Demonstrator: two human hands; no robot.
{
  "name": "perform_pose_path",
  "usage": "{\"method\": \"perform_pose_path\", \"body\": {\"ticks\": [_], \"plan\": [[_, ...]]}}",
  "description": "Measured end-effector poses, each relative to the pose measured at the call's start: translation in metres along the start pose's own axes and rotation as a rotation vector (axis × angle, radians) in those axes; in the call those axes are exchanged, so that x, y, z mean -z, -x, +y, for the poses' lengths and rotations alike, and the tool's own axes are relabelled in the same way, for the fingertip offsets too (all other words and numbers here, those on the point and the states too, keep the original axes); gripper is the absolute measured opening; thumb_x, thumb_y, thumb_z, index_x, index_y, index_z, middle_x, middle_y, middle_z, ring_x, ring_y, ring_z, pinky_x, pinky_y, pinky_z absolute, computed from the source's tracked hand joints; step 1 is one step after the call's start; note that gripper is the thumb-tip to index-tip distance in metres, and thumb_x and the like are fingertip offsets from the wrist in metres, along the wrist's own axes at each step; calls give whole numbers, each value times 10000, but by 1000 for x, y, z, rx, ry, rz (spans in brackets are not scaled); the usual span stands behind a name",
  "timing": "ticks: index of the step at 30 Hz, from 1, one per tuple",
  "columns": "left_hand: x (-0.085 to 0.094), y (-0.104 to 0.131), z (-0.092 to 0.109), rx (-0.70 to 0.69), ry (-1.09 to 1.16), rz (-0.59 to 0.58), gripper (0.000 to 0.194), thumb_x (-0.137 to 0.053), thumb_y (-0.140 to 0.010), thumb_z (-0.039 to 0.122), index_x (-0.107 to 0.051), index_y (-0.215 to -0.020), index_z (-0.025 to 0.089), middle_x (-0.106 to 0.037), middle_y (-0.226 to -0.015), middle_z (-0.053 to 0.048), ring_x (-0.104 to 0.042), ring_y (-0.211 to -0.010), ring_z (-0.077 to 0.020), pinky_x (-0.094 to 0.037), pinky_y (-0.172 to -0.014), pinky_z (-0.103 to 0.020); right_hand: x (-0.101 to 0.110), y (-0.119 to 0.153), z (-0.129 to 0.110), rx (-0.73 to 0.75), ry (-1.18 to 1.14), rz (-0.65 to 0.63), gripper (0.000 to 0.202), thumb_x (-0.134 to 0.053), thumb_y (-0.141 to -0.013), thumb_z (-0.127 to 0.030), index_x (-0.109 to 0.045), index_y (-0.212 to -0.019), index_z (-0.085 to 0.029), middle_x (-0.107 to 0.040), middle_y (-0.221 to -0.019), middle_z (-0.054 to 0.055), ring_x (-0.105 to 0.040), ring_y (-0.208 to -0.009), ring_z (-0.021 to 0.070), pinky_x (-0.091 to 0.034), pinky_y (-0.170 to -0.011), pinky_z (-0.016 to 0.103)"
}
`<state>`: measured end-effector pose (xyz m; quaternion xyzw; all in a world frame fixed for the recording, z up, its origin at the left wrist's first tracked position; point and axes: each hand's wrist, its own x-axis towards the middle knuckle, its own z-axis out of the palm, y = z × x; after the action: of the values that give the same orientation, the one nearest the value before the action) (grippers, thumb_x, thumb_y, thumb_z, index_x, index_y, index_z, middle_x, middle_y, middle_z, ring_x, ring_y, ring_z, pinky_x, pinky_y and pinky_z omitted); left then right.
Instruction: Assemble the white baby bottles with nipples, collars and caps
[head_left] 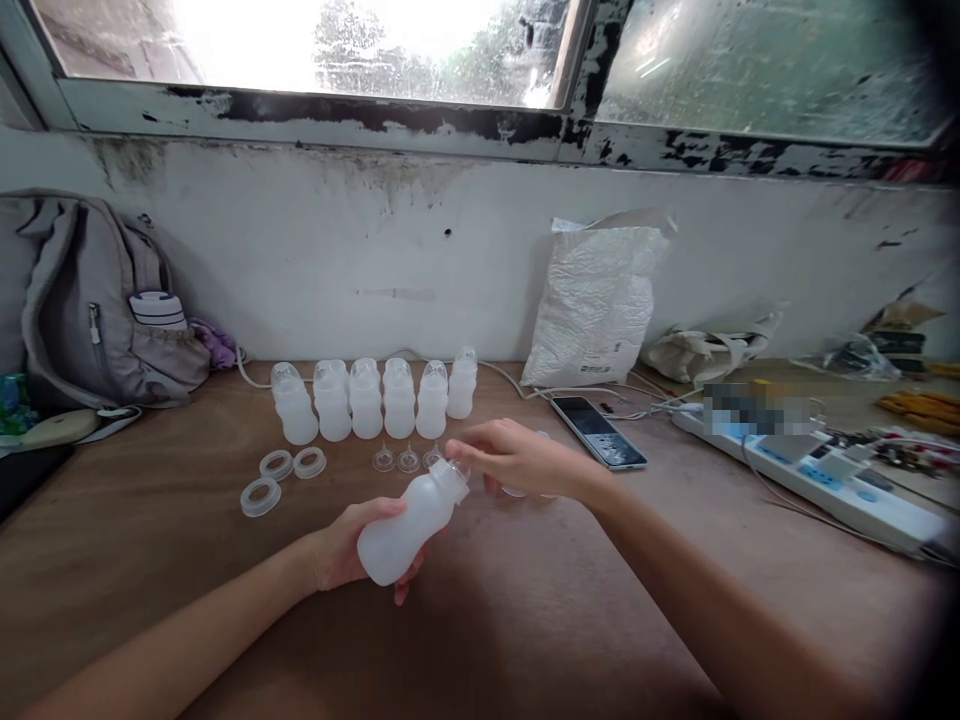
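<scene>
My left hand (360, 545) is wrapped around a frosted white baby bottle (409, 525), which tilts with its neck up to the right. At the neck, the bent fingers of my right hand (499, 455) close around the bottle's clear top piece, which they partly cover. Just beyond stand clear bottle nipples (383, 458), one partly behind my right fingers. Three translucent collar rings (260, 497) lie to the left. Several baby bottles (366, 400) with clear caps stand in a row farther back. Some clear round pieces (514, 491) show partly beneath my right hand.
A phone (600, 433) lies right of my right hand, near cables and a white power strip (810, 480). Against the wall lean a white padded mailer (596, 300) and, at left, a grey backpack (75, 300). Everything rests on a brown wooden table (187, 540).
</scene>
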<state>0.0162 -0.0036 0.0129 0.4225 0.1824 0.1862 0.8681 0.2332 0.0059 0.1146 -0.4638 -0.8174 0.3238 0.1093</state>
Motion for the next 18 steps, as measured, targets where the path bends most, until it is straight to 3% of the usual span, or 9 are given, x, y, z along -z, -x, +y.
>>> {"method": "perform_pose_path", "body": {"ticks": [4, 9, 14, 18], "plan": [[-4, 0, 0, -3, -25, 26, 498, -479, -718, 434, -553, -1007, 36, -530, -680, -59, -513, -579, -149, -446, -549, -304, 4, 0, 2, 177, -95, -72, 449, -596, -697, -471, -570, -1056, -203, -614, -957, 36, -573, -738, 128, -421, -582, 200], [-10, 2, 2, -1, -170, 53, 433, -552, -678, 412, -592, -963, 88, -567, -748, -52, -525, -598, -141, -406, -588, -274, 0, -2, 7, 76, -96, -74, 458, -427, -785, -536, -639, -874, -140, -607, -664, 23, -537, -523, 99, -365, -437, 193], [-15, 3, 2, -10, -176, 97, 447, -629, -615, 404, -576, -964, 130, -572, -841, -50, -534, -637, -135, -395, -593, -256, 4, 0, 3, 196, -206, -160, 449, -616, -680, -447, -576, -1051, -197, -608, -975, 37, -579, -690, 112, -437, -562, 198], [-24, 1, 3, -24, -291, 190, 369, -680, -559, 309, -584, -860, 119, -530, -721, -12, -484, -619, -110, -356, -552, -218, 0, 0, -1, 146, -188, -65, 411, -643, -649, -445, -633, -943, -158, -638, -825, 37, -576, -680, 137, -423, -548, 209]]}}
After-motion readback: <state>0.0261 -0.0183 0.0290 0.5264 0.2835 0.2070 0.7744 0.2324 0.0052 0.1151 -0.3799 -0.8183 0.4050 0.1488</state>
